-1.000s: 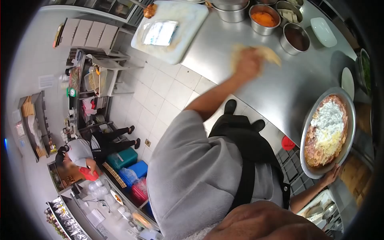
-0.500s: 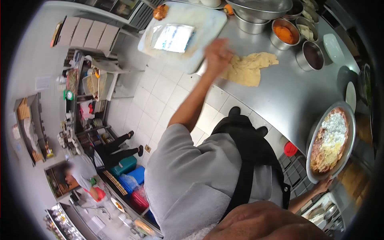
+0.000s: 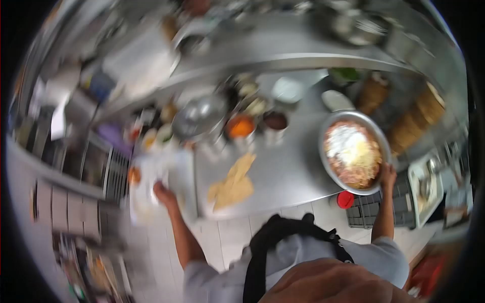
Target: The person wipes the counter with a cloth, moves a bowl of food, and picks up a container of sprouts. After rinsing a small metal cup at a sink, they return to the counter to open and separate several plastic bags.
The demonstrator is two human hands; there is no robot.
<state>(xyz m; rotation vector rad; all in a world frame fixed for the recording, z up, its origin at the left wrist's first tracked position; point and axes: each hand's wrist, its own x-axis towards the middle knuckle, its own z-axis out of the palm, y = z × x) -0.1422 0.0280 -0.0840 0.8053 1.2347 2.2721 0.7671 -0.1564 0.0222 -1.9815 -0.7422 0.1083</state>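
Note:
My right hand (image 3: 388, 177) grips the rim of a large metal mixing bowl (image 3: 326, 164) at its lower right side. In the bowl is a pinkish, minced-looking mixture (image 3: 348, 178) topped with white powder and a yellowish, grated-looking heap. My left hand (image 3: 164, 193) is over the white cutting board (image 3: 187, 171), right by a pale, shiny packet (image 3: 160, 179). Blur hides its fingers and whether they hold the packet. A crumpled tan cloth (image 3: 233, 189) lies on the steel table between my hands. An onion (image 3: 134, 175) rests on the board's left edge.
Beyond the cloth stand a metal pot with orange contents (image 3: 240, 126), another with dark contents (image 3: 275, 123) and a large steel bowl (image 3: 199, 118). White dishes (image 3: 288, 90) sit farther back. A steel shelf (image 3: 303, 60) spans behind. A red lid (image 3: 345, 199) is below the table edge.
My view has swung toward the table and shelf. My left hand has moved from beside the cloth to the packet on the board. My right hand stays at the mixing bowl's rim.

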